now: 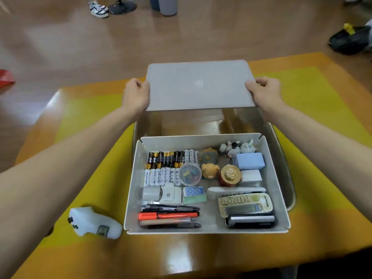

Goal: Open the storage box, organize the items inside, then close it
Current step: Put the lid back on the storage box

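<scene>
The storage box [281, 158] stands open on the table, its grey lid [199, 85] raised above its far side. My left hand [135, 93] grips the lid's left edge and my right hand [263, 91] grips its right edge. In the white inner tray [132, 188] lie rows of batteries [167, 166], several pens [169, 216], white chargers [161, 195], a round tub of clips [190, 174], small figurines [233, 148], a blue block [249, 161], a red jar with gold top [229, 176] and remotes [245, 204].
A white controller [92, 222] lies on the yellow mat [84, 125] left of the box. The table's front edge is near me. On the floor beyond are shoes [98, 9], a grey bin [167, 6], a black bag [348, 39] and a red object [6, 78].
</scene>
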